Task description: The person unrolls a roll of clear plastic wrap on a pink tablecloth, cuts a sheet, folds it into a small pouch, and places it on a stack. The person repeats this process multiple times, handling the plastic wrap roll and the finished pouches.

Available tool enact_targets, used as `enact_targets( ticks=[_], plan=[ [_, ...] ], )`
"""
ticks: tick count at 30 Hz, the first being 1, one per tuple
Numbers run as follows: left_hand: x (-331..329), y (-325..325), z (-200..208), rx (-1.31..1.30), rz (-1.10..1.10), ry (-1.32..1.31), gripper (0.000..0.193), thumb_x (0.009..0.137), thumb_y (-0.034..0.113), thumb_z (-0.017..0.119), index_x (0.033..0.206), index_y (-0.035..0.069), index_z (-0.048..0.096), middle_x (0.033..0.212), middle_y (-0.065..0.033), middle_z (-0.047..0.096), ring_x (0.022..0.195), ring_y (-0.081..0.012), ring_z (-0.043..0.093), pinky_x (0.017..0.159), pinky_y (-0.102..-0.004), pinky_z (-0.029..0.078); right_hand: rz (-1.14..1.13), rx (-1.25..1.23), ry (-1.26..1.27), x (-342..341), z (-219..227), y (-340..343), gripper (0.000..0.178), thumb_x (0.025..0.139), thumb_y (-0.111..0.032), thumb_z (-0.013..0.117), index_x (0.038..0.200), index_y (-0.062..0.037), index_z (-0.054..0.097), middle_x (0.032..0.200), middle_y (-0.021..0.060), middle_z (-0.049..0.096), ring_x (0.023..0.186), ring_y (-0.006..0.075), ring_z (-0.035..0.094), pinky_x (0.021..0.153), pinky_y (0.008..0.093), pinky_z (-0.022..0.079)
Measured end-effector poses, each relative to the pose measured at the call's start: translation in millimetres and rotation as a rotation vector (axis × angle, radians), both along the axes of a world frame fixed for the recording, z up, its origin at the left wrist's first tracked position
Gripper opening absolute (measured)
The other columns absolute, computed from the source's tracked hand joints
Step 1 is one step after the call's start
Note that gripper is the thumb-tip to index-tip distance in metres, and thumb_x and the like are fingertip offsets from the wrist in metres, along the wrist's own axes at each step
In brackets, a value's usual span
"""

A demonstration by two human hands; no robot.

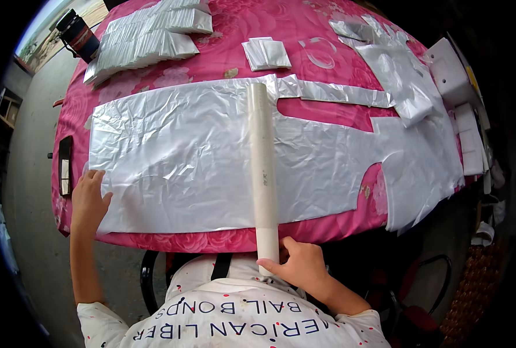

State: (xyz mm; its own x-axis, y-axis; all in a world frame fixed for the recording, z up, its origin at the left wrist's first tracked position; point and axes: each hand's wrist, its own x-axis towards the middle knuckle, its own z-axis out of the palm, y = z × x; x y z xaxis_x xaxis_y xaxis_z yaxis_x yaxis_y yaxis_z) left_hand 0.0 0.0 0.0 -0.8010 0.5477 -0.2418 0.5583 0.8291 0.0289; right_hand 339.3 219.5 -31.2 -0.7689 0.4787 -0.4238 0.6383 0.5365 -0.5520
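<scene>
A thin, whitish plastic sheet (pixel 171 168), creased and with curved cut-outs toward its right end, lies flat across the table. My left hand (pixel 91 194) rests at its left edge near the front corner, fingers stretched out and thumb apart. Across the sheet's middle, pointing away from me, lies a long pale tube (pixel 262 156). Its near end sticks out past the table edge, where my right hand (pixel 299 262) grips it with the thumb on top. The fingers beneath the tube are partly hidden.
Folded plastic packets (pixel 147 40) stand in rows at the far left, beside a dark flask (pixel 77 36). A small packet pile (pixel 266 53) sits far centre. More plastic sheets (pixel 423 168) heap at right, near white boxes (pixel 450 72). A black narrow object (pixel 65 153) lies left.
</scene>
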Motion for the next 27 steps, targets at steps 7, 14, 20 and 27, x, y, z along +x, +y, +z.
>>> enact_targets(
  ticks=[7,14,20,27],
  plan=[
    [93,118,-21,0.78,-0.576,-0.076,0.042,0.079,-0.001,0.054,0.121,0.001,0.048,0.127,-0.0151,0.048,0.115,-0.0351,0.046,0.096,-0.0392,0.038,-0.1,-0.174,0.038,3,-6,3,0.046,0.069,-0.042,0.068,0.081,0.0012,0.06,0.066,0.0176,0.062,0.061,0.0344,0.062,0.059,0.04,0.05],
    [140,171,-91,0.889,-0.564,-0.265,0.055,0.077,-0.001,0.045,0.132,-0.003,0.034,0.14,-0.0204,0.031,0.129,-0.0362,0.029,0.106,-0.0425,0.026,-0.157,-0.206,0.004,8,-10,2,0.045,0.071,-0.041,0.068,0.081,0.0024,0.059,0.068,0.0206,0.062,0.066,0.0353,0.063,0.062,0.0399,0.05],
    [153,177,-97,0.678,-0.629,-0.022,0.055,0.081,0.01,0.04,0.131,-0.012,0.03,0.138,-0.0267,0.031,0.13,-0.0383,0.029,0.109,-0.045,0.02,-0.116,-0.3,0.006,6,-5,9,0.052,0.074,-0.045,0.067,0.085,0.0049,0.06,0.071,0.0193,0.063,0.066,0.0323,0.064,0.063,0.0371,0.051],
    [151,177,-98,0.638,-0.626,0.008,0.055,0.082,0.014,0.038,0.13,-0.013,0.032,0.137,-0.0281,0.032,0.131,-0.0378,0.027,0.11,-0.0447,0.018,-0.03,-0.106,0.064,-58,8,67,0.051,0.081,-0.047,0.063,0.085,0.0043,0.063,0.067,0.0136,0.063,0.058,0.0171,0.06,0.055,0.0281,0.046]
  ],
)
